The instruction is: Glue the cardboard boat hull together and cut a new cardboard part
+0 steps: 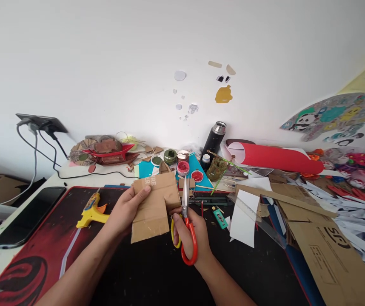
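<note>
My left hand (125, 211) grips a brown cardboard piece (153, 204) by its left edge, holding it up over the dark desk mat (42, 250). Beside it, my right hand (191, 231) has its fingers through the red and yellow handles of a pair of scissors (185, 216). The blades point up and away from me, along the right edge of the cardboard, where a flap sticks out.
A yellow glue gun (90, 209) lies left of my hands, and a black phone (29, 221) at the far left. Glitter jars (183, 167), a black flask (213, 140), a red paper roll (275, 158), a ruler (259, 221) and cardboard scraps (326, 250) crowd the back and right.
</note>
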Demonstrator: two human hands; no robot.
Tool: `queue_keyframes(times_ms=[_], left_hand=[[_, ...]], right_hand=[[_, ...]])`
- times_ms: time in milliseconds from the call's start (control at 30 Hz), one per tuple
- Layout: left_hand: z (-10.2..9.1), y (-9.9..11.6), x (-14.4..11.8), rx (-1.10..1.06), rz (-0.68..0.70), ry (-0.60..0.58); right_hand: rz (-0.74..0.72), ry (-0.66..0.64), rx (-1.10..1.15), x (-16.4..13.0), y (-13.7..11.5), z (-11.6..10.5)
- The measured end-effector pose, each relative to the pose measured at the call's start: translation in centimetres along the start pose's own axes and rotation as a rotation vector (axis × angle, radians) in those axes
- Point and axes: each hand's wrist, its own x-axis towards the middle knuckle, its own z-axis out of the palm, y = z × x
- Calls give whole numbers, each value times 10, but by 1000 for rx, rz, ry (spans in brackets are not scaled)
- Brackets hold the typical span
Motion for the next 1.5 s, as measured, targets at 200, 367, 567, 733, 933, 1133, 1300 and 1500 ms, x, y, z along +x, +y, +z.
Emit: queue_keyframes(times_ms=[200,367,567,733,933,1133,1300,1500], left_hand=[[12,1,-9,-26,-113,-111],[13,3,-4,-41,-39,-13],[-8,2,16,-70,277,223],[-22,2,23,63,378,254],[-17,11,19,-53,293,219],[-24,15,17,197,252,83],[-26,14,15,306,269,66],[-17,4,13,242,221,-34]], right_hand=[[63,34,58,3,-10,-1],[113,-7,74,5,-7,-3],[128,-187,15,0,8,-5],[162,-276,-43,0,11,-4],[210,-363,-86,-1,7,-4],[195,-446,-96,-5,7,-5],[184,-441,-113,-5,7,-5],[88,-420,-85,-3,8,-4]])
